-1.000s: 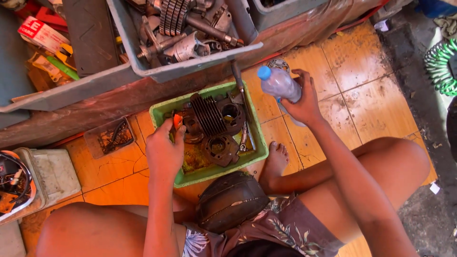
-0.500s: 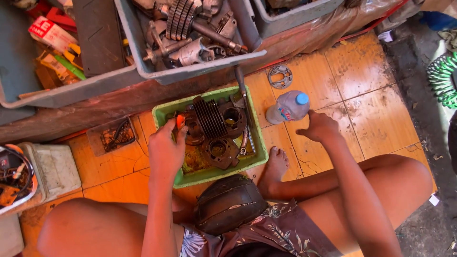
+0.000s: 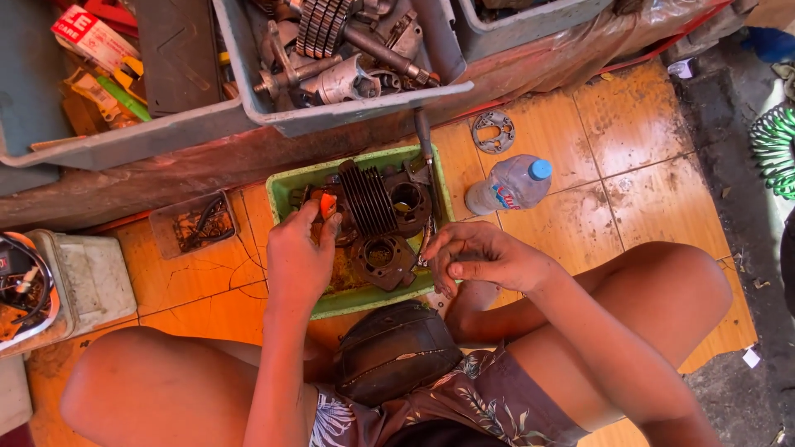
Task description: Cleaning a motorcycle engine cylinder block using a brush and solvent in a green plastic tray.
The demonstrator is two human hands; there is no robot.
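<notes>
Seated low on the tiled floor (image 3: 629, 116), knees spread, work set between them so both hands reach it without leaning

Far left edge of floor: pale plastic tub (image 3: 79, 277) with dark parts and wiring beside it, parked out of the way. Next to it a small clear tray (image 3: 195, 223) holding dark bits, close to the raised ledge

Along the top: grey bins (image 3: 248, 116) on the ledge, heaped with gears, shafts and metal housings; they overhang the floor, so spares sit within arm's reach above the work

Left hand (image 3: 298, 261) lies on the left rim of the green tray (image 3: 364, 298), fingers closed on a small orange-tipped piece (image 3: 329, 204) pinched against the thumb. Cannot tell what the piece is; probably a tool handle or cap

Green tray sits on the floor against the ledge, just ahead of the lap. Inside it the finned engine cylinder (image 3: 368, 199) and a round-bored casing (image 3: 385, 257), both oily; the tray likely serves to catch grime and loose parts

Right hand (image 3: 480, 261) hovers at the tray's right rim, fingers curled together as if pinching something small; whether anything is held I cannot tell

Right of the tray: clear bottle with blue cap (image 3: 509, 184) lying on its side, and beyond it a flat metal gasket (image 3: 493, 131) on bare tile, apart from the oil

Dark rounded cover (image 3: 397, 352) rests at the lap, near edge of the tray
</notes>
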